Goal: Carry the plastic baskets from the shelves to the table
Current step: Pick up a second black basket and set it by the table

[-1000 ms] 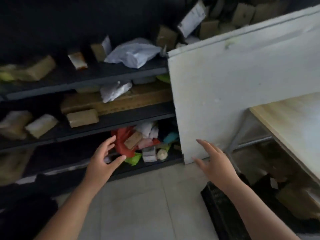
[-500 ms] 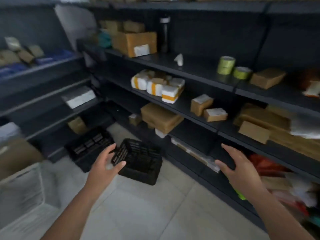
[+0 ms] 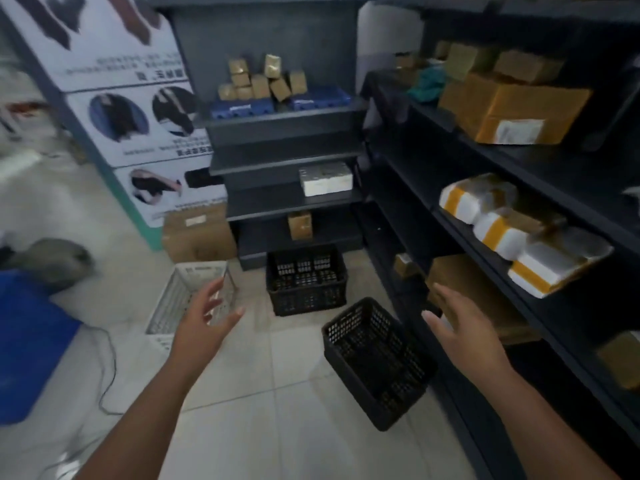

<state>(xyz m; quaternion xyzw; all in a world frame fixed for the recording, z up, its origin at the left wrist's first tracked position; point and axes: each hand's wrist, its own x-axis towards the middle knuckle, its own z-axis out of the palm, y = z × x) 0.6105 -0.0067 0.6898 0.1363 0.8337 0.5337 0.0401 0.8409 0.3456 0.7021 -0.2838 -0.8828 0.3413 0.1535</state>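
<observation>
Two black plastic baskets stand on the tiled floor. The nearer black basket (image 3: pixel 377 358) sits tilted beside the base of the right-hand shelves. The farther black basket (image 3: pixel 306 280) rests against the foot of the back shelf unit. A white plastic basket (image 3: pixel 180 299) lies on the floor to the left. My left hand (image 3: pixel 207 320) hovers open above the white basket's near corner, holding nothing. My right hand (image 3: pixel 460 327) is open too, fingers spread, just right of the nearer black basket and apart from it.
Dark shelves (image 3: pixel 519 209) along the right carry cardboard boxes and taped white parcels (image 3: pixel 519 233). A back shelf unit (image 3: pixel 287 119) holds small boxes. A printed poster board (image 3: pixel 135 109) leans at left. A blue bin (image 3: pixel 27 344) and a floor cable (image 3: pixel 107 375) lie at left.
My view has swung left along the shelves, from the white board and table to the corner with the baskets. Both hands stay raised, open and empty.
</observation>
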